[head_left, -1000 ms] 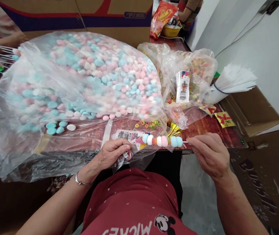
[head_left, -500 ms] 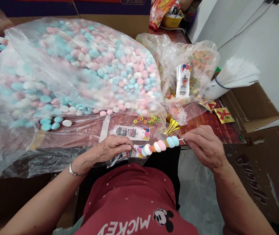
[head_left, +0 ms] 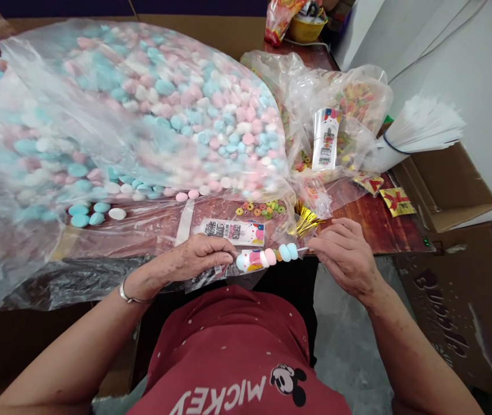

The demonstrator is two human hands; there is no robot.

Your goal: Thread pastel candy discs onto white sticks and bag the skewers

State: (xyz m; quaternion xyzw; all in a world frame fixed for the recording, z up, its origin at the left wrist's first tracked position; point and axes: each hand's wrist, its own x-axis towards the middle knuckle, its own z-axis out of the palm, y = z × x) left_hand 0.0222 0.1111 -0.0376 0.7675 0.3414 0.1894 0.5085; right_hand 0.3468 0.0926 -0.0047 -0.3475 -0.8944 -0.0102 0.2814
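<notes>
We're pinching the candy skewer (head_left: 267,257) w/ right hand (head_left: 346,253) grip on its stick end, left hand (head_left: 198,259) clenched on the sleeve bag (head_left: 224,271). Skewer's just below the label (head_left: 234,231), at bench (head_left: 375,225) edge. Best keeping it level, sleeve mouth open.

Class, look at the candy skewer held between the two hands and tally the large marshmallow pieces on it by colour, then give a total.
On the skewer:
Blue: 3
White: 1
Pink: 1
Total: 5
Small ring candies between them are too small to count.
</notes>
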